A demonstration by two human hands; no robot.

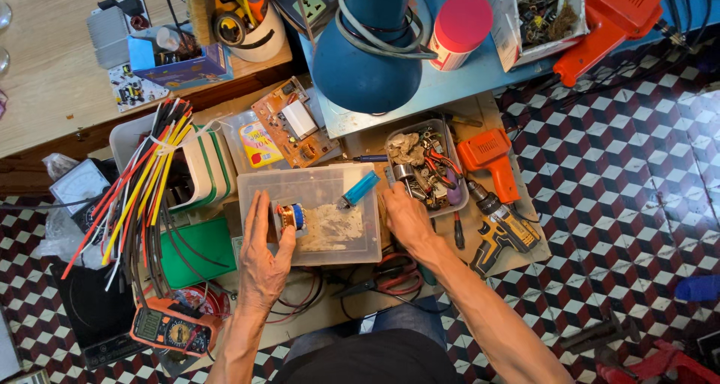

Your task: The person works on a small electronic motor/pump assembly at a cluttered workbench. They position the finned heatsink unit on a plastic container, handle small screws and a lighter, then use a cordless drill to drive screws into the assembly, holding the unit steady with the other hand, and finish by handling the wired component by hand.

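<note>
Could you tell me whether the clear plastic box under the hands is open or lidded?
Open: the clear plastic box has no lid; blue lighter rests on its rim.

Left hand [264, 258] gripping copper coil [289, 217] over clear plastic box [315, 181]; right hand [406, 217] touching parts tray [427, 166]; blue lighter [359, 190] in box.

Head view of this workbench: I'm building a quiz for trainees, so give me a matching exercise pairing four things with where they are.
Things:
1. blue plastic lighter
2. small copper wire coil
3. orange multimeter
4. orange-and-black cordless drill

Places:
A. at the left hand's fingertips
B. right of the parts tray
C. atop the clear plastic box
D. beside the left forearm

Pairs: 1-C, 2-A, 3-D, 4-B
</note>
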